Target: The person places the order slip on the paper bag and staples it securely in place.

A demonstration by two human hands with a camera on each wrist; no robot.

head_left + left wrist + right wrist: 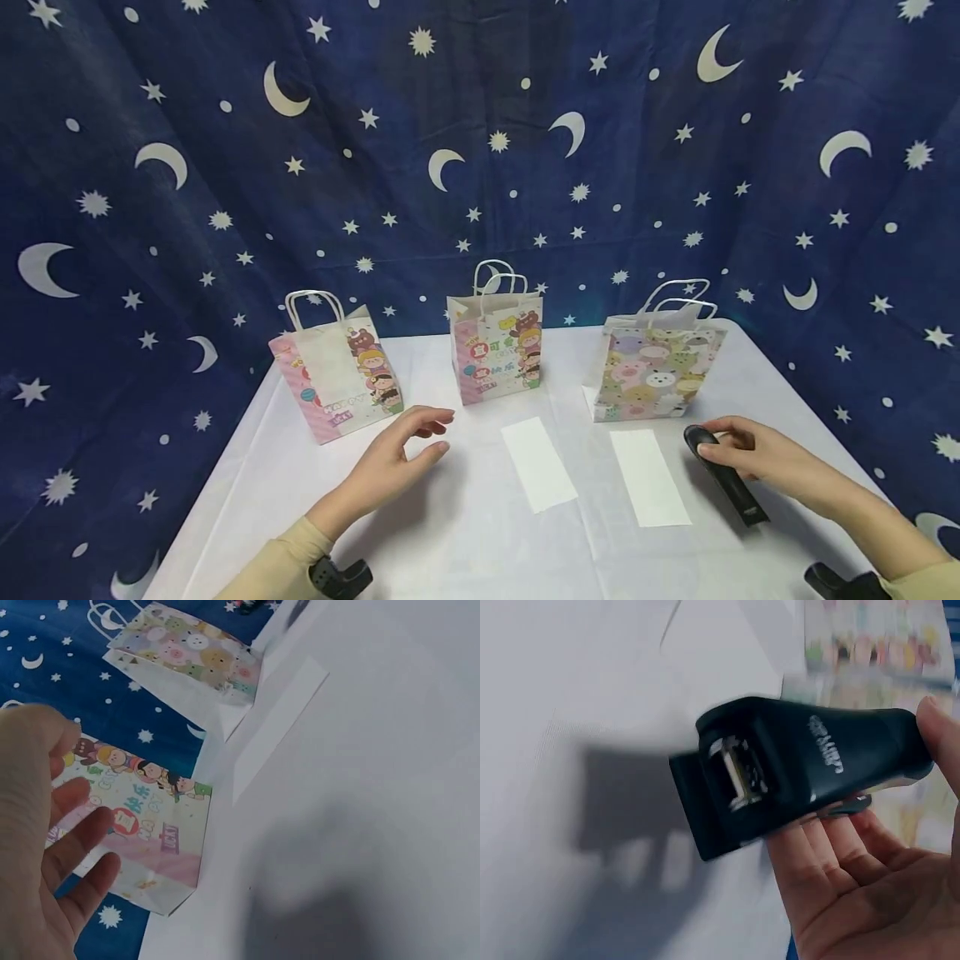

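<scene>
My right hand [776,462] grips a black stapler [727,479] over the right part of the table, thumb on its upper end. In the right wrist view the stapler's [810,769] metal-lined nose and pale lettering show, with the fingers beneath it. My left hand [393,450] hangs over the table with fingers loosely bent and holds nothing. Its fingertips are nearest to the middle paper bag [498,354], pink and white with cartoon figures. Between the hands lie two white paper strips, a left strip [538,464] and a right strip [649,479].
At the back left stands a similar cartoon bag [386,379], a plain pale strip [330,367] over its front. An animal-print bag [652,375] stands at the back right. All have white handles. A star-and-moon curtain [495,208] hangs behind the white-covered table [525,558].
</scene>
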